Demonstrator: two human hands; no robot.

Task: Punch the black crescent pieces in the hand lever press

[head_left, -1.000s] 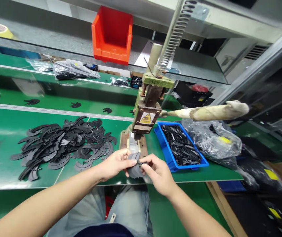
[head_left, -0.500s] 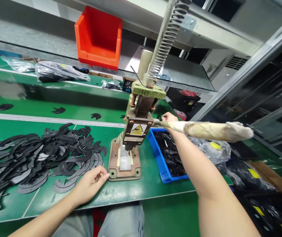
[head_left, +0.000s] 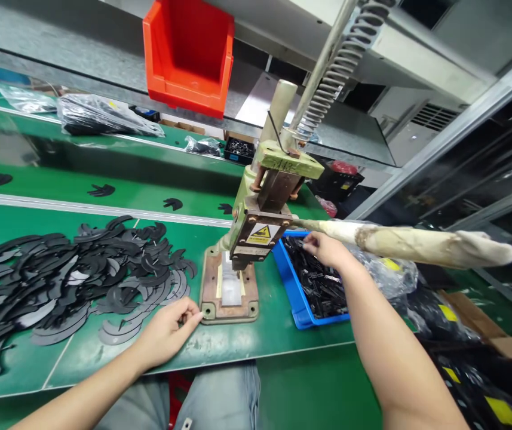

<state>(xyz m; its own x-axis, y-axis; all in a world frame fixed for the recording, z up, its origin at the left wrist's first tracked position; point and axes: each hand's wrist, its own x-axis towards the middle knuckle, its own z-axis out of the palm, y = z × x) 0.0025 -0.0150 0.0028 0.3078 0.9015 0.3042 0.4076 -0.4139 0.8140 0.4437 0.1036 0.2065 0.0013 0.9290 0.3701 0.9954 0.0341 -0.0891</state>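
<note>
My left hand point(head_left: 172, 328) rests on the green bench with its fingers curled, its fingertips by the front left corner of the press base point(head_left: 229, 312). Whatever it may hold is too hidden to name. Over the blue bin point(head_left: 298, 313) of small black parts point(head_left: 321, 286) is my right hand point(head_left: 325, 249), thumb and fingers pinched together; I cannot make out anything between them. The hand press point(head_left: 262, 224) stands between my hands, its wrapped lever point(head_left: 408, 242) passing above my right hand. A pile of curved black pieces point(head_left: 116, 269) lies left of the press.
A red bin point(head_left: 188, 89) sits on the shelf above. Several dark pieces point(head_left: 102, 190) lie spaced along the green strip behind the bench. Plastic-wrapped bags point(head_left: 107, 114) are at the back left; more bags point(head_left: 390, 275) and cardboard point(head_left: 466, 316) are at the right.
My right hand has come from behind the lever down and nearer, over the blue bin. My left hand has hardly moved. The view has shifted a little.
</note>
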